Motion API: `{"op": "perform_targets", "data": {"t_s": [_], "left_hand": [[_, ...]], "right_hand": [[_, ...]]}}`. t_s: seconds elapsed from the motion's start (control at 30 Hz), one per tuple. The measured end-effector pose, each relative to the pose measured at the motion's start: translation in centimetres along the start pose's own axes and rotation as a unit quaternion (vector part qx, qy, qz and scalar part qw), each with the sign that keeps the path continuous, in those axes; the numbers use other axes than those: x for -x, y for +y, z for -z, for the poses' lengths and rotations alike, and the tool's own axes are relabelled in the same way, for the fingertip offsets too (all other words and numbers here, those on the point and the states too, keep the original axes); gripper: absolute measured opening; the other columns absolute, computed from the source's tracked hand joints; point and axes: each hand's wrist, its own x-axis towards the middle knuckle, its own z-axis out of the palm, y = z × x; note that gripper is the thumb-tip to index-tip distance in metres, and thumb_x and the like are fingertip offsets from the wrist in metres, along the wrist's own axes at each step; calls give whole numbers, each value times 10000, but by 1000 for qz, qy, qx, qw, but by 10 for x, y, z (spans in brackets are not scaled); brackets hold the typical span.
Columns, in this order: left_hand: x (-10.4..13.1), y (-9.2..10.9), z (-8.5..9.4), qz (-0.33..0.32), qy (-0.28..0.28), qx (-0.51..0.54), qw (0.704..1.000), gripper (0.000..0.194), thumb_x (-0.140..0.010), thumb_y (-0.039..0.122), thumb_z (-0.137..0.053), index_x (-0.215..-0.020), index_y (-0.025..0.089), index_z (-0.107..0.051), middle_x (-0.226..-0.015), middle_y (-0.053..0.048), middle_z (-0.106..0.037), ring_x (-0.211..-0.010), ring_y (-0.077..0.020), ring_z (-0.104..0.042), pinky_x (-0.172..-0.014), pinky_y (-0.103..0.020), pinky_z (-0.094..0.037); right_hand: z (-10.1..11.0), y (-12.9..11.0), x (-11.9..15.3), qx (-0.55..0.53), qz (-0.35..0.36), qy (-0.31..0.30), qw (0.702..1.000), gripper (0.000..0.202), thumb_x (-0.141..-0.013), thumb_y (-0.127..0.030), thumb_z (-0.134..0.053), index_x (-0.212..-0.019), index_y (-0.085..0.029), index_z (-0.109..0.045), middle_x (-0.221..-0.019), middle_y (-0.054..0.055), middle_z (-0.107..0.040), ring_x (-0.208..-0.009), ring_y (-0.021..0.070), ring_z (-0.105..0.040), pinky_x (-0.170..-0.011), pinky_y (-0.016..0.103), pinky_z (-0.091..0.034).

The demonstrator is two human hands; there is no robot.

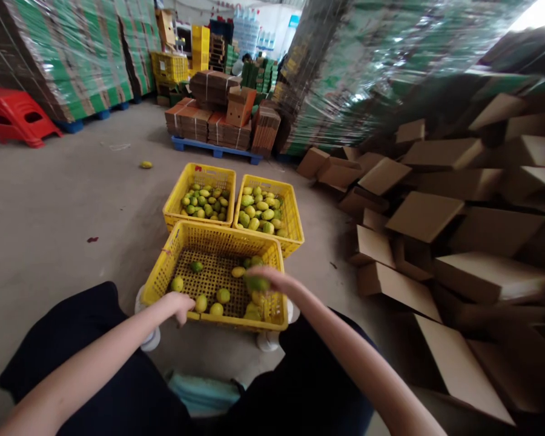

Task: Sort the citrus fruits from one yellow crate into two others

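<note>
Between my knees stands a yellow plastic crate [229, 230] with a perforated floor and several loose lemons, green and yellow, such as a greenish lemon [197, 266] and a yellow-green lemon [223, 295]. My left hand [178, 306] is closed over the crate's near rim, left of the middle, with the thumb on the outside. My right hand [270, 278], blurred by motion, is above the crate's right side. Its fingers are around a green lemon [257, 283], with other lemons beneath it.
Beyond are two more yellow crates, the left crate [168, 209] and the right crate [295, 215], both holding lemons. A lone lemon [146, 165] lies on the floor. Cardboard boxes [424, 216] are heaped at right. A red stool [18, 115] and a blue pallet [215, 150] stand farther back.
</note>
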Motion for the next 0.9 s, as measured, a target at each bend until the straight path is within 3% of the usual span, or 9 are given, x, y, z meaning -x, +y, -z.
{"op": "perform_targets", "data": {"t_s": [0.1,0.2,0.37,0.5,0.57,0.67,0.73,0.83,0.9], "left_hand": [[-3,-7,1,-18,-10,23,1000,670,-382,453,-917,-977,217,-718,-1007,-95,-722,-984,-353,-685,-844,-439,-551],[-5,-10,1,-33,-12,36,999,733,-343,438,-934,-1008,224,-713,-965,-79,-710,-987,-357,-677,-845,-433,-543],[-9,-12,-2,-32,-20,26,999,762,-323,455,-937,-1017,252,-698,-870,-26,-687,-948,-327,-680,-823,-409,-541],[-10,-12,-3,-27,-17,18,999,811,-334,469,-928,-1073,238,-686,-962,-44,-700,-967,-317,-674,-824,-393,-540],[-7,-10,-2,-23,-21,11,999,796,-380,468,-922,-1092,201,-687,-1054,-89,-706,-1008,-335,-669,-854,-395,-533],[-1,-4,1,-5,-22,1,1000,707,-460,415,-915,-1092,187,-695,-1137,-127,-708,-1069,-355,-661,-905,-392,-520],[3,0,6,13,-14,9,1000,599,-524,396,-891,-1061,204,-707,-1139,-124,-716,-1072,-347,-665,-912,-393,-518],[5,4,16,36,2,42,998,317,-734,478,-740,-887,200,-727,-1031,-119,-739,-1019,-317,-683,-903,-394,-510],[0,3,23,43,2,82,996,317,-843,476,-620,-752,183,-701,-907,-107,-741,-956,-288,-691,-890,-381,-503]], "right_hand": [[53,-32,-43,-22,-35,73,996,344,-734,-362,-741,-999,-200,-592,-792,-31,-585,-561,117,-651,-459,251,-582],[82,-38,-54,-11,-74,159,984,319,-746,-341,-744,-968,-183,-577,-806,-8,-583,-498,98,-613,-395,212,-531],[77,-26,-42,103,-81,138,982,156,-757,-233,-739,-847,-138,-654,-765,52,-682,-553,127,-642,-490,226,-526],[73,-20,-36,211,-66,126,967,108,-736,-224,-756,-783,-168,-675,-694,23,-673,-626,157,-644,-653,291,-543],[75,-16,-31,321,-53,61,944,152,-726,-256,-765,-843,-180,-704,-747,49,-713,-754,213,-685,-778,349,-545],[75,-4,-20,550,-32,-107,828,373,-753,-302,-736,-1101,-174,-697,-999,130,-757,-986,288,-702,-892,396,-522],[70,8,-12,615,-44,-172,768,443,-776,-307,-711,-1189,-152,-667,-1087,172,-742,-1043,316,-695,-896,415,-521],[54,24,3,630,-62,-207,746,427,-833,-320,-649,-1232,-169,-642,-1130,175,-730,-1062,317,-691,-879,421,-521],[42,32,13,635,-56,-236,734,417,-869,-322,-606,-1266,-194,-618,-1170,167,-716,-1085,300,-682,-889,403,-511]]}}
